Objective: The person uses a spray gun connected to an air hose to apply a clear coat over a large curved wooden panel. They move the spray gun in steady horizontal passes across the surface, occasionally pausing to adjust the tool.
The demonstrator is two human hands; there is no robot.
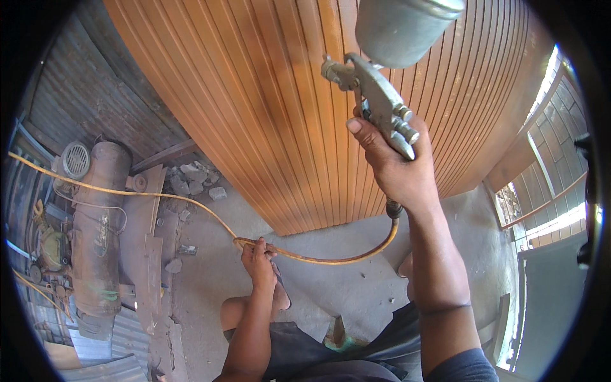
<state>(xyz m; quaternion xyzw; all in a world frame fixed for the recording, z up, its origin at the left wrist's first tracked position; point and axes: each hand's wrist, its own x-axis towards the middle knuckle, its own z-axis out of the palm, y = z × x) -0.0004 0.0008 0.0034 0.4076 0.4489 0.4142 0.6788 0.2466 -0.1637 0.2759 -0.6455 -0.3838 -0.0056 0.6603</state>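
My right hand (pixel 401 159) is wrapped round the handle of a metal spray gun (pixel 380 95), raised in front of a brown grooved panel (pixel 280 114). A silver paint cup (pixel 404 32) sits on top of the gun, cut off by the upper edge of the picture. The gun's nozzle end points to the left. From the bottom of the handle an orange-yellow air hose (pixel 344 260) curves down and left. My left hand (pixel 259 261) grips this hose low down, to the left of the panel's bottom corner.
At the left lies a rusty air compressor tank (pixel 98 235) with a motor (pixel 76 160); the hose passes over it. Broken concrete pieces (pixel 191 178) lie by the corrugated metal wall (pixel 108 76). A grey board (pixel 550 305) leans at the right, near a block wall (pixel 560 146).
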